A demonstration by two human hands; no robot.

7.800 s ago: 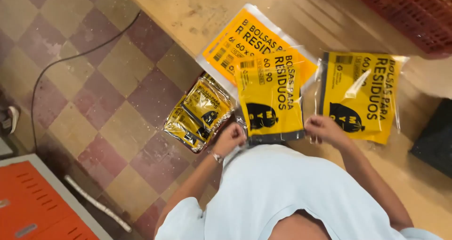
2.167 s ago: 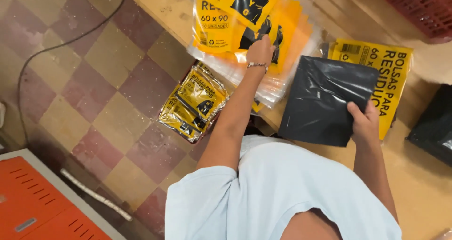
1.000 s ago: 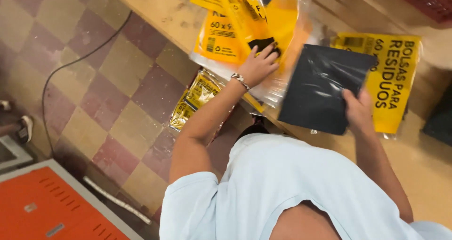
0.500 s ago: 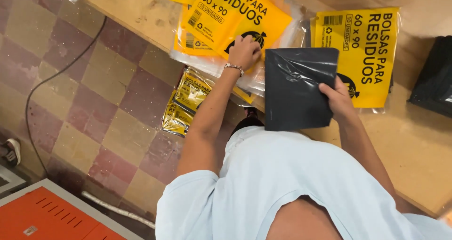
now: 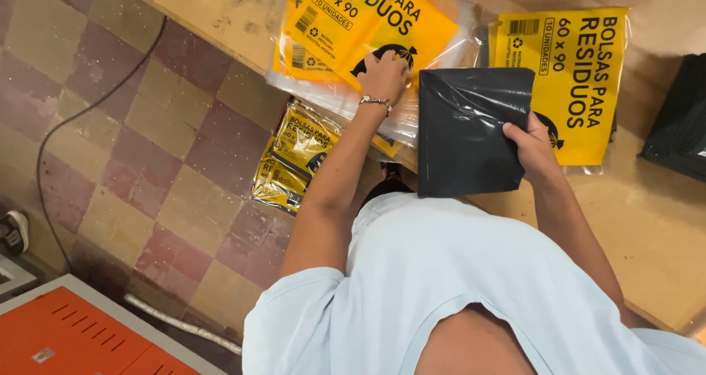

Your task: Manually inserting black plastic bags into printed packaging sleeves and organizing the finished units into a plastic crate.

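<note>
A worn wooden table (image 5: 220, 11) runs across the top of the view, above a floor of faded red and cream checker tiles (image 5: 110, 125) crossed by a thin black cable (image 5: 88, 106). An orange metal cabinet (image 5: 66, 338) fills the lower left corner.

The left hand (image 5: 384, 75) rests on a heap of yellow bag packets in clear sleeves (image 5: 368, 22), its fingers curled and pressing down on the top packet near the table's edge. The right hand (image 5: 533, 148) grips a folded black plastic bag (image 5: 471, 140) by its right edge, thumb on top and fingers underneath, holding it flat above the table edge in front of the body.

Just behind that bag, partly covered by it, lies a single yellow packet (image 5: 577, 73). Another dark folded bag (image 5: 680, 121) sits at the far right. Crumpled yellow packets (image 5: 290, 158) lie on the floor below the table, beside the left forearm.
</note>
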